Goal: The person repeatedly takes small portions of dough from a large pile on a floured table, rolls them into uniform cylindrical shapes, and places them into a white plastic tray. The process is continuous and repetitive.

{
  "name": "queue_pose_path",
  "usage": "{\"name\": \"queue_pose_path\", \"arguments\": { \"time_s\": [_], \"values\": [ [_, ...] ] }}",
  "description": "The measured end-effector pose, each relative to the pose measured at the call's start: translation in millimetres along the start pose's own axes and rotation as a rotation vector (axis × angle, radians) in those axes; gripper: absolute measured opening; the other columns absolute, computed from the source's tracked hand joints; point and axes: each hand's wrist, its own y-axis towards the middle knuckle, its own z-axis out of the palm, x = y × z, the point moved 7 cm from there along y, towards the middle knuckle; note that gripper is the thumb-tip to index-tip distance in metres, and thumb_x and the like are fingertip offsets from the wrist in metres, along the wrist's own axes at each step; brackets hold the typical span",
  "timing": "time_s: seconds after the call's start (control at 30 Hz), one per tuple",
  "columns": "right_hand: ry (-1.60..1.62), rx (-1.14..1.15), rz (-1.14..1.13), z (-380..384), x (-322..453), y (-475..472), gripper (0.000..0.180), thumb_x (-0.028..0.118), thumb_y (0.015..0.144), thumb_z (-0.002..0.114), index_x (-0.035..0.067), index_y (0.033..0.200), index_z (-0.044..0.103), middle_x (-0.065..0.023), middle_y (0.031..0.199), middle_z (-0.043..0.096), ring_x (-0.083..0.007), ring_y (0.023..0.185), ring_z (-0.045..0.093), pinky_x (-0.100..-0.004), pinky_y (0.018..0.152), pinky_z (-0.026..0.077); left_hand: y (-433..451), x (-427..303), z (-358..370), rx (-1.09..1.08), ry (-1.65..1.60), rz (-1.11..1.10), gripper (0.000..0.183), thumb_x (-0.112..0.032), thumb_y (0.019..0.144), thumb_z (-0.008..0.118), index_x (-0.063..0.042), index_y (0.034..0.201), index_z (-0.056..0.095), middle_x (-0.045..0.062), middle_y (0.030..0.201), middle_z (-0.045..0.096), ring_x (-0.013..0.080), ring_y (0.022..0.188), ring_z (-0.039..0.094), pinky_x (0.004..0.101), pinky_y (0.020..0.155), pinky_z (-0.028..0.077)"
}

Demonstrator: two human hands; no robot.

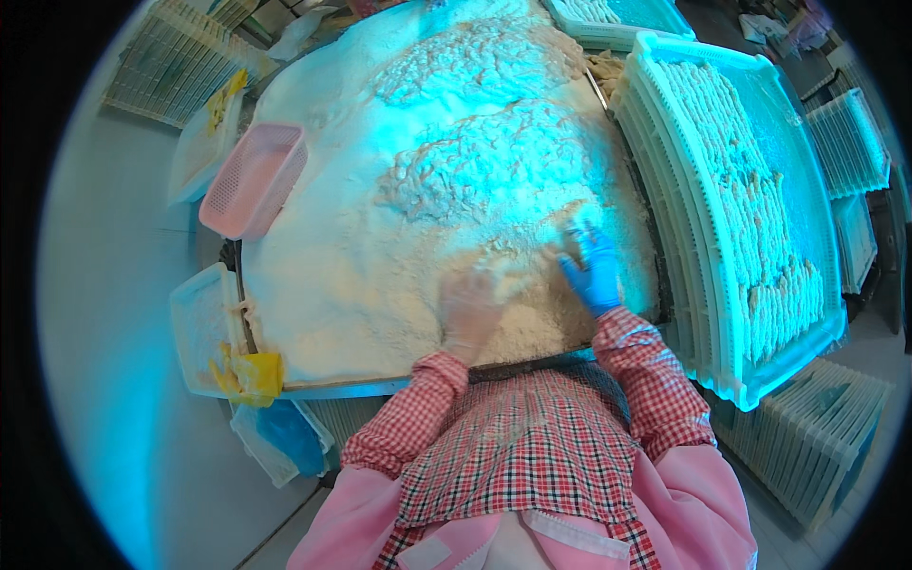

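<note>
My left hand point(470, 306) is low over the pale floury coating point(342, 313) near the table's front edge. It is motion-blurred, so its fingers and anything in them cannot be made out. To its right, my right hand point(598, 274), in a blue glove, reaches into the same coating. Its thumb stands apart from the fingers, its fingertips are dusted and blurred, and no held piece shows. Just beyond both hands lies a heap of coated pieces point(491, 164), with a second heap point(470, 64) farther back.
Stacked white trays point(791, 178) stand against the table's right side, the top one holding rows of coated strips point(741, 164). A pink perforated basket point(256, 182) sits on the left edge. Below it are a white tub point(203, 328) and a yellow cloth point(260, 377).
</note>
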Motion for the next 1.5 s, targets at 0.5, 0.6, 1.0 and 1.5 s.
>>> {"name": "queue_pose_path", "arguments": {
  "time_s": [0.5, 0.6, 1.0, 1.5],
  "values": [
    [-0.050, 0.299, -0.217, 44.6, 64.8, 10.5, 0.047, 0.027, 0.078, 0.066, 0.012, 0.121, 0.057, -0.0156, 0.142, 0.037, -0.0347, 0.126, 0.038, -0.0449, 0.103, 0.033, 135.0, 28.2, -24.1, -0.208, -0.484, -0.069, 0.049, -0.019, 0.086, 0.058, -0.005, 0.131, 0.046, 0.021, 0.126, 0.049, 0.0339, 0.117, 0.046, 0.0406, 0.098, 0.039],
    [-0.130, 0.186, -0.083, 17.2, 43.3, 4.3, 0.043, 0.024, 0.080, 0.065, 0.015, 0.121, 0.058, -0.0127, 0.140, 0.041, -0.0338, 0.118, 0.045, -0.0434, 0.094, 0.041, 206.0, 20.9, -30.0, -0.171, -0.351, 0.040, 0.044, -0.017, 0.084, 0.059, -0.007, 0.126, 0.052, 0.020, 0.117, 0.054, 0.0328, 0.110, 0.050, 0.0407, 0.092, 0.042],
    [-0.016, 0.055, 0.302, -50.7, -3.3, 4.9, 0.068, 0.022, 0.082, 0.064, 0.012, 0.142, 0.034, -0.0144, 0.104, 0.055, -0.0308, 0.086, 0.055, -0.0390, 0.071, 0.047, 190.2, -14.1, -11.6, 0.071, -0.489, 0.383, 0.011, -0.012, 0.076, 0.066, -0.003, 0.083, 0.066, 0.012, 0.083, 0.061, 0.0279, 0.071, 0.061, 0.0380, 0.061, 0.050],
    [-0.103, 0.131, 0.207, -35.8, 21.3, 16.8, 0.063, 0.026, 0.083, 0.062, 0.006, 0.138, 0.038, -0.0163, 0.112, 0.053, -0.0304, 0.090, 0.056, -0.0386, 0.071, 0.049, 142.0, -43.7, -3.8, -0.010, -0.134, 0.015, 0.024, -0.029, 0.079, 0.067, -0.011, 0.093, 0.065, 0.011, 0.079, 0.061, 0.0294, 0.069, 0.060, 0.0400, 0.057, 0.047]
  ]
}}
